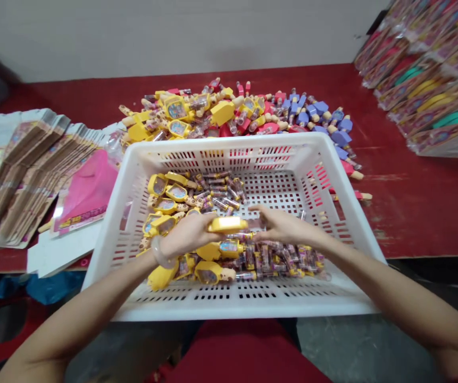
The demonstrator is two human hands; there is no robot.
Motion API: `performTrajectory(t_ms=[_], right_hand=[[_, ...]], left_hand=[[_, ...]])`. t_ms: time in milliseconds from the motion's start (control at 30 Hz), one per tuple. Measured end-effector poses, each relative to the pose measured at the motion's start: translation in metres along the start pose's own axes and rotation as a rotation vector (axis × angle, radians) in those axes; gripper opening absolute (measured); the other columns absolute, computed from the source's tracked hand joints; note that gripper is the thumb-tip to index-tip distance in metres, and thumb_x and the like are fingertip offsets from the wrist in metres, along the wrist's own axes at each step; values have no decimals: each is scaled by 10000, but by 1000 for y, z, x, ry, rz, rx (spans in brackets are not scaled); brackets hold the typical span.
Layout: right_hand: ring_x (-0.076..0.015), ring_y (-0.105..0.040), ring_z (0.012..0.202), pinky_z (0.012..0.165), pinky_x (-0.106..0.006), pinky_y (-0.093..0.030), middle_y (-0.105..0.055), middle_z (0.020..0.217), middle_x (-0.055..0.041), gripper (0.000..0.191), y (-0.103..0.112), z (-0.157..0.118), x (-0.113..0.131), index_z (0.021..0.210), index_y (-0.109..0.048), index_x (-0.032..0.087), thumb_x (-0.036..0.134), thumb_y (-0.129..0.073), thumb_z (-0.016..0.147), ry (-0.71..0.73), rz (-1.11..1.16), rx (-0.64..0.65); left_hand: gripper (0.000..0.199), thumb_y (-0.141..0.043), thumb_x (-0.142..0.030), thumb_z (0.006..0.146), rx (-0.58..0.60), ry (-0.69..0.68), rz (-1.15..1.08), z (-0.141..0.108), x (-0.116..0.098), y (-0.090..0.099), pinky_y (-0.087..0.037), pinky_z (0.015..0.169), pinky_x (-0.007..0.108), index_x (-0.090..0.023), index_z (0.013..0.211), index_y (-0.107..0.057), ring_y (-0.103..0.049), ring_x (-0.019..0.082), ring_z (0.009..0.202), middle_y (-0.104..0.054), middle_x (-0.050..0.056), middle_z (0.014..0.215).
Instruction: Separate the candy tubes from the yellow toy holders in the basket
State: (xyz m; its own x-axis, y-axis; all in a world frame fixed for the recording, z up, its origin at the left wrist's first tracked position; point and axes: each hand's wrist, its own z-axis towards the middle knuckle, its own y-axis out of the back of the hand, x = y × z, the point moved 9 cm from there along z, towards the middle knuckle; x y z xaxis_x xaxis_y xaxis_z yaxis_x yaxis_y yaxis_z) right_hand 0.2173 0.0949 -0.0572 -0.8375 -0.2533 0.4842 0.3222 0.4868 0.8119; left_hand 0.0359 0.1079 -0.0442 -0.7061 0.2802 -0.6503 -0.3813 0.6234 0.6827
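Well to the left of the left hand, folded printed cards (17, 175) stand in a row on the red table (404, 213), a pink bag (93, 181) beside them. Nearer that hand, inside the white basket (252, 310), lie many loose yellow cases (164, 206). The left hand (191, 232) grasps one yellow piece (229, 224) above them. Beyond both hands, behind the basket, a heap of yellow, red and blue pieces (223, 113) lies loose and unpacked. Small clear tubes (266, 258) lie loose under and around the hands, so much looks unfinished. The right hand (279, 224) reaches in with fingers parted near the yellow piece; whether it holds a tube, I cannot tell. Far right of it, filled packs (436, 106) stand stacked, apparently finished.
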Motion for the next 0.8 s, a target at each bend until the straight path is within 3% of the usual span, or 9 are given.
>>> performTrajectory(t_ms=[100, 200, 267, 300, 367, 433, 500, 600, 800], right_hand=[[-246, -618, 925, 726, -300, -448, -652, 1071, -130, 426, 7, 8, -34, 1289, -520, 151, 402, -443, 954, -205, -185, -26], [-296, -632, 929, 731, -326, -462, -674, 1000, -173, 310, -32, 14, -39, 1013, -686, 114, 358, -540, 890, -240, -365, 157], [-309, -648, 875, 698, -323, -465, -687, 910, -188, 210, -60, 15, -30, 871, -713, 98, 279, -628, 809, -190, -377, 235], [-312, -653, 855, 684, -320, -463, -688, 883, -194, 170, -70, 15, -27, 832, -713, 91, 237, -640, 782, -171, -383, 257], [-306, -655, 816, 652, -309, -451, -686, 839, -193, 127, -77, 15, -21, 786, -700, 88, 194, -643, 748, -137, -383, 273], [-280, -647, 784, 619, -291, -428, -681, 836, -173, 153, -68, 13, -15, 831, -676, 96, 220, -626, 756, -103, -374, 244], [-233, -622, 730, 580, -268, -393, -671, 828, -125, 223, -48, 10, -6, 947, -624, 115, 272, -590, 794, -39, -326, 171], [-171, -547, 620, 533, -243, -332, -630, 763, -39, 242, -16, 2, 15, 1029, -516, 151, 283, -548, 828, 82, -149, 9], [-163, -539, 650, 563, -247, -265, -619, 746, -17, 119, -1, -10, 36, 905, -515, 177, 184, -564, 797, 121, -163, -190]], left_hand=[[450, -625, -576, 776, -37, 186, -264, 8, 18, 53, -351, 452, 215, -127, 796, -648, -498, 113, 493, -579, 27, 613], [484, -580, -561, 822, -259, 42, -465, 19, 0, 116, -483, 583, 252, -125, 1027, -632, -602, 153, 690, -645, 86, 857], [522, -591, -498, 835, -368, -69, -376, 21, -17, 127, -517, 745, 308, -160, 1229, -538, -618, 196, 901, -623, 107, 1093], [525, -602, -445, 837, -362, -109, -260, 22, -24, 115, -506, 808, 326, -169, 1272, -502, -602, 206, 973, -600, 108, 1165], [472, -625, -328, 817, -167, -145, 53, 24, -28, 59, -471, 881, 340, -169, 1247, -512, -577, 213, 1033, -594, 100, 1195], [386, -684, -231, 734, 125, -132, 334, 18, -11, -12, -444, 909, 372, -159, 1100, -585, -559, 244, 1053, -633, 92, 1112], [355, -746, -165, 622, 206, -77, 468, 8, 11, -49, -413, 924, 443, -130, 946, -603, -508, 321, 1106, -648, 119, 1021], [335, -745, -258, 656, 130, -43, 405, -2, 21, -48, -424, 864, 436, -123, 888, -546, -503, 328, 1061, -620, 122, 928], [440, -503, -540, 877, 154, 51, -581, -19, -19, -16, -390, 495, 195, -203, 1147, -416, -494, 85, 575, -570, 0, 874]])
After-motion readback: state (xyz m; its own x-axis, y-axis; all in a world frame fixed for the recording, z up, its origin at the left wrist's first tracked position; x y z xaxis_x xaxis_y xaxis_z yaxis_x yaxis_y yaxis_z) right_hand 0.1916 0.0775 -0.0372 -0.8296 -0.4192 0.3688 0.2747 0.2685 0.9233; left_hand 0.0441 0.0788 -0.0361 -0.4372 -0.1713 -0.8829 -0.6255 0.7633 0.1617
